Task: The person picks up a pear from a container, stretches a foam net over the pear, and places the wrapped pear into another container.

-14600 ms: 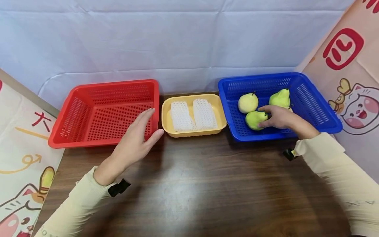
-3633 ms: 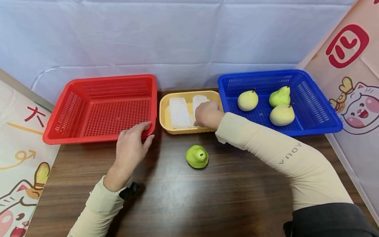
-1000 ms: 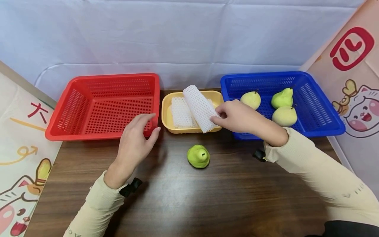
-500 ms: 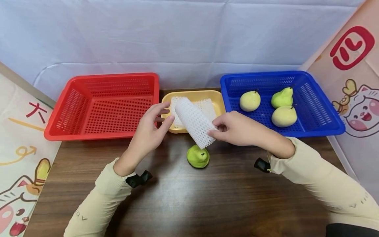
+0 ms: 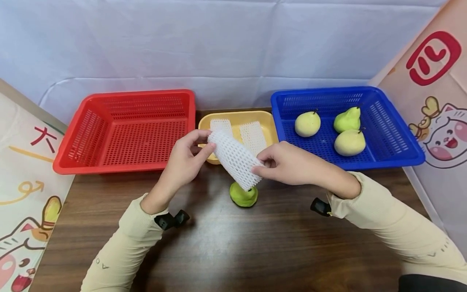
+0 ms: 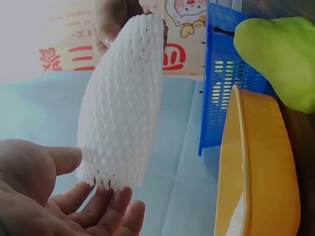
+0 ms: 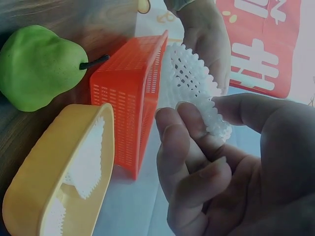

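Note:
A white foam fruit net [image 5: 235,160] hangs slanted over the table between both hands. My right hand [image 5: 288,164] pinches its lower right end between thumb and fingers; the right wrist view shows the net's open edge [image 7: 194,73] in that pinch. At the upper left end, my left hand [image 5: 187,158] has its thumb on the net's side and its fingers at the rim, as the left wrist view shows on the net [image 6: 123,98]. Just below the net a green pear [image 5: 243,196] stands upright on the table, its top partly covered in the head view.
A yellow tray [image 5: 270,121] behind the hands holds more foam nets [image 5: 253,136]. A red basket [image 5: 146,166] with nothing in it stands left. In the blue basket [image 5: 394,158] at right lie two pale yellow pears [image 5: 349,142] and a green pear [image 5: 347,119].
The green pear came from the blue basket to the table. The right hand took a foam net from the tray and brought it forward; the left hand moved right to its other end.

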`<state>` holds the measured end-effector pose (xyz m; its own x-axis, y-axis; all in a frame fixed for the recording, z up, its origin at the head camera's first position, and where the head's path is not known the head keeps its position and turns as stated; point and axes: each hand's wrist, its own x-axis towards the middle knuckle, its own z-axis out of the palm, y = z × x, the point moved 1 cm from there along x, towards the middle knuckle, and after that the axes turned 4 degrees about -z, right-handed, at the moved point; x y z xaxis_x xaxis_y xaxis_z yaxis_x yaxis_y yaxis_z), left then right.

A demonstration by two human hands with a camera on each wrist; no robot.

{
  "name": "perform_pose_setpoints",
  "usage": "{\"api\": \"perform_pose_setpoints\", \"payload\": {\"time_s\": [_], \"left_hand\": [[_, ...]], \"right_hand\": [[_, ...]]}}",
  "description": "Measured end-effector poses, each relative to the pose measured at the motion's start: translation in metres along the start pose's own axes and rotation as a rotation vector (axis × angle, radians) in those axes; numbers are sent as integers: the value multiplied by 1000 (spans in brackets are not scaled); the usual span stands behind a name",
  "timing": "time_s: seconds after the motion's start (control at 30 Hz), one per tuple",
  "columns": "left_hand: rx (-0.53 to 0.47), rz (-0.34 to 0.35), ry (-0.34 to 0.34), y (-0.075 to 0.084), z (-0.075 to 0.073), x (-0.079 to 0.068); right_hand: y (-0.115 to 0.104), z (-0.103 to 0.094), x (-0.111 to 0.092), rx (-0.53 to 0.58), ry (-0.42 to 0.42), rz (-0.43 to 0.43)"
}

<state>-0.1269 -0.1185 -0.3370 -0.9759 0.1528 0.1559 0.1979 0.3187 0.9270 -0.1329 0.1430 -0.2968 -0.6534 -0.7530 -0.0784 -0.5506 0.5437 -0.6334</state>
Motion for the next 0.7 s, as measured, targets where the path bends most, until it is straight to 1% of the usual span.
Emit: {"api": "perform_pose_setpoints", "payload": {"time_s": [0.13, 0.23, 0.37, 0.43, 0.53, 0.6, 0.7], "left_hand": [[-13, -27, 0, 1, -2, 0], [-27, -52, -14, 0, -3, 1], [-73, -92, -59, -1, -4, 1], [-96, -109, -88, -1, -3, 1], [-120, -120, -130, 2, -2, 1], [-134, -122, -160, 2, -1, 1], [-158, -111, -210, 3, 2, 2]], "right_hand": [[2, 1, -1, 23, -13, 5], [3, 1, -2, 52, -32, 8], [6, 0, -2, 115, -63, 15], [8, -1, -2, 132, -57, 22], [12, -5, 0, 159, -1, 39], [13, -6, 3, 172, 63, 47], [15, -7, 10, 240, 181, 48]]}}
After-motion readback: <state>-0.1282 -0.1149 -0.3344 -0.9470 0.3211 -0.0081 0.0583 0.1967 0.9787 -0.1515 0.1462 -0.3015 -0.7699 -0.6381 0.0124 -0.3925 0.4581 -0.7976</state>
